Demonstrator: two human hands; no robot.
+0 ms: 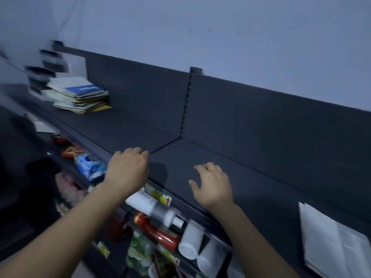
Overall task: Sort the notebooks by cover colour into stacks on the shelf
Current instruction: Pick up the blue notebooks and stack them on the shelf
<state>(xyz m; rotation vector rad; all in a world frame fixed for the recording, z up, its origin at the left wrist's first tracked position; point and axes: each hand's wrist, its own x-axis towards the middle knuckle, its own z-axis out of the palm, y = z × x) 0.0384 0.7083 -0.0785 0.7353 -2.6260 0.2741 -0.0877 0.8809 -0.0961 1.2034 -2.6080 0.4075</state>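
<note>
**While both hands are empty, the untidy stack of pale-covered notebooks (80,95) lies far to the left**

Left hand (126,169) is over the front edge of the dark grey metal shelf (251,177), fingers loosely curled, grasping nothing. Right hand (212,185) is near it, fingers spread and relaxed, low over the shelf top; touching or not, I cannot tell. Well apart to the left, the stack lies on that same shelf, a blue-labelled cover on top. Far right, white open pages (333,243) lie flat. Below: a white plastic bottle (152,207), a red tube (158,231).

notebook stack (80,95) left on shelf (230,163)
</note>
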